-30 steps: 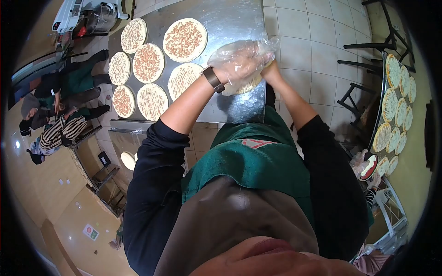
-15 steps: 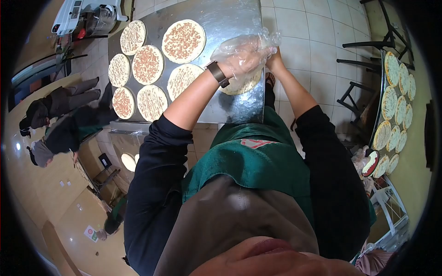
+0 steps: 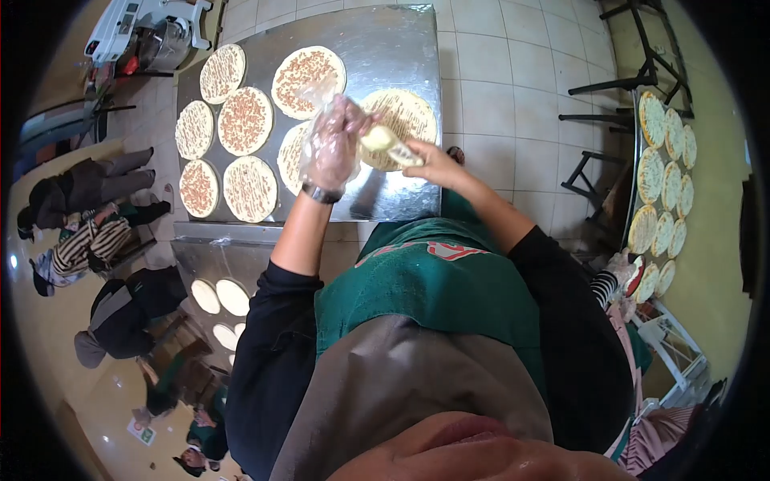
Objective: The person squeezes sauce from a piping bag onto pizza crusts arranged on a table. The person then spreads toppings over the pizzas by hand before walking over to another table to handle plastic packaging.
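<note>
My left hand (image 3: 333,144), in a clear plastic glove and with a dark watch at the wrist, is raised over the metal table (image 3: 393,40). Its fingers are curled together; anything inside them is hidden. In my right hand (image 3: 433,164), bare, is a small pale object (image 3: 385,144), maybe a bag or scoop, its far end close to my left fingertips. Beneath it lies a round flatbread with brown streaks (image 3: 409,112). Left of that, a flatbread with reddish-brown bits (image 3: 301,80) and a streaked one (image 3: 290,159) are partly covered by my left hand and glove.
Several topped rounds (image 3: 245,120) lie on the table's left half. Plain rounds (image 3: 233,297) rest on a lower surface. A rack of topped rounds (image 3: 651,176) stands at right, near black stools (image 3: 593,180). People (image 3: 132,313) are at left; a gloved co-worker's hand (image 3: 618,268) is at right.
Both hands have moved left and nearer my body, and have come apart. The pale object and the flatbread beneath are now in clearer sight. People at left have shifted, and the whole view has swung slightly.
</note>
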Demonstrator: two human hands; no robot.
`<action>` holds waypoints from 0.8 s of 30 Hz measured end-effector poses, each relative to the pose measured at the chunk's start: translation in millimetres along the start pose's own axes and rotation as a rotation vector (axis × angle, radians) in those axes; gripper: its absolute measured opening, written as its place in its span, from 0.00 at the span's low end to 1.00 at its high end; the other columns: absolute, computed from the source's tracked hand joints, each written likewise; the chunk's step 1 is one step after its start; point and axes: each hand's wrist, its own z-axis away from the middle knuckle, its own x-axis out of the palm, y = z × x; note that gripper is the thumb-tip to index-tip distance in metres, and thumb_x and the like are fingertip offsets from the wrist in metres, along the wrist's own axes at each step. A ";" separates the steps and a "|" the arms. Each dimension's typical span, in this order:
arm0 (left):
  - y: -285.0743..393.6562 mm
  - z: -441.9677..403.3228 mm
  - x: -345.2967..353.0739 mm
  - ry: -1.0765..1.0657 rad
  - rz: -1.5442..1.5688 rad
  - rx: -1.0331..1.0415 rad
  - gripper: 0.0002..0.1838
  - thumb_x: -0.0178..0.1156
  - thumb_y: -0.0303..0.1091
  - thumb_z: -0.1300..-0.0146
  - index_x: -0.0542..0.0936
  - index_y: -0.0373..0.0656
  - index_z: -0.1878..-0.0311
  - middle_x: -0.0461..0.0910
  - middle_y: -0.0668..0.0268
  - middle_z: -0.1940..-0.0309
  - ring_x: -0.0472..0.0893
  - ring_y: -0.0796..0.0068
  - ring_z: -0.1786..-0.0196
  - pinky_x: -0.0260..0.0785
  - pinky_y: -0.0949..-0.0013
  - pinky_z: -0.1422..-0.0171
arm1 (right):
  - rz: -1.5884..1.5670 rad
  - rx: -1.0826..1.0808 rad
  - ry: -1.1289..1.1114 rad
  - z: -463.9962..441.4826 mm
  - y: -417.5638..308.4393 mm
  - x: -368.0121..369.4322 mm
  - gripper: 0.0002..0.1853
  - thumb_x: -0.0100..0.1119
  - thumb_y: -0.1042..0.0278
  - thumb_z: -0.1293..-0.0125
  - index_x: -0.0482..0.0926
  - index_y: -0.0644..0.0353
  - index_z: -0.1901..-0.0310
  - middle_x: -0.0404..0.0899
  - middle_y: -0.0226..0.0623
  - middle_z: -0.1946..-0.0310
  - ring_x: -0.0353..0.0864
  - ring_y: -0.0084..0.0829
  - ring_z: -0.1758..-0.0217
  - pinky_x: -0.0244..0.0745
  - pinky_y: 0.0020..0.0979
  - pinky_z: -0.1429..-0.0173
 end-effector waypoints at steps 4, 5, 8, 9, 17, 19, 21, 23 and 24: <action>-11.6 40.9 -5.7 0.369 0.062 -0.067 0.19 0.41 0.48 0.34 0.61 0.49 0.79 0.54 0.76 0.86 0.55 0.81 0.82 0.62 0.70 0.63 | 0.108 -0.012 -0.216 1.7 24.2 15.7 0.18 0.64 0.73 0.59 0.72 0.62 0.62 0.74 0.33 0.68 0.72 0.23 0.64 0.68 0.24 0.59; -17.9 47.4 -7.3 0.402 0.079 -0.065 0.19 0.41 0.48 0.34 0.61 0.49 0.79 0.54 0.76 0.87 0.54 0.81 0.82 0.60 0.71 0.65 | 0.116 -0.016 -0.243 1.4 26.9 15.2 0.18 0.64 0.73 0.59 0.72 0.62 0.62 0.74 0.33 0.68 0.72 0.23 0.64 0.68 0.24 0.59; -32.4 49.6 15.9 0.536 0.125 -0.017 0.20 0.42 0.48 0.35 0.61 0.49 0.80 0.53 0.75 0.87 0.53 0.81 0.83 0.55 0.74 0.72 | 0.106 -0.050 -0.406 -1.0 38.2 -3.8 0.18 0.64 0.70 0.59 0.71 0.62 0.64 0.73 0.33 0.71 0.70 0.23 0.66 0.66 0.25 0.61; -37.7 45.3 27.6 0.563 0.163 -0.036 0.20 0.42 0.48 0.35 0.61 0.49 0.80 0.53 0.75 0.87 0.53 0.81 0.83 0.54 0.74 0.73 | 0.132 -0.009 -0.445 -1.9 40.5 -16.9 0.18 0.64 0.69 0.59 0.71 0.63 0.64 0.72 0.33 0.71 0.70 0.23 0.66 0.66 0.26 0.60; -117.5 -46.2 153.6 0.547 0.160 -0.162 0.17 0.43 0.45 0.35 0.63 0.48 0.77 0.55 0.76 0.86 0.54 0.85 0.82 0.46 0.79 0.78 | 0.192 0.079 -0.483 17.9 30.9 -187.4 0.18 0.62 0.74 0.55 0.72 0.64 0.59 0.73 0.32 0.66 0.70 0.22 0.61 0.65 0.24 0.55; -121.7 -73.2 187.4 0.423 0.155 -0.175 0.16 0.46 0.44 0.36 0.65 0.47 0.77 0.56 0.76 0.86 0.54 0.85 0.82 0.45 0.79 0.78 | 0.189 0.104 -0.386 31.2 19.1 -231.5 0.20 0.63 0.71 0.57 0.72 0.65 0.60 0.74 0.34 0.68 0.72 0.24 0.62 0.67 0.25 0.56; -120.7 -97.0 216.8 0.333 0.172 -0.173 0.16 0.46 0.44 0.36 0.65 0.47 0.77 0.56 0.76 0.85 0.55 0.85 0.82 0.45 0.79 0.78 | 0.134 0.106 -0.343 42.2 2.6 -269.0 0.19 0.63 0.72 0.57 0.72 0.64 0.59 0.74 0.33 0.68 0.72 0.24 0.62 0.67 0.25 0.56; -119.9 -121.4 235.3 0.231 0.206 -0.182 0.16 0.47 0.44 0.36 0.66 0.47 0.78 0.57 0.76 0.85 0.55 0.85 0.81 0.45 0.78 0.77 | 0.024 0.107 -0.290 44.3 -6.4 -300.3 0.18 0.62 0.75 0.56 0.72 0.64 0.60 0.74 0.29 0.69 0.72 0.21 0.62 0.67 0.24 0.56; -121.6 -133.1 239.7 0.227 0.205 -0.153 0.16 0.47 0.44 0.36 0.66 0.47 0.78 0.57 0.76 0.85 0.55 0.85 0.81 0.45 0.78 0.77 | 0.044 0.089 -0.298 42.4 -16.3 -312.3 0.18 0.62 0.75 0.56 0.72 0.64 0.60 0.74 0.29 0.69 0.72 0.21 0.62 0.67 0.24 0.56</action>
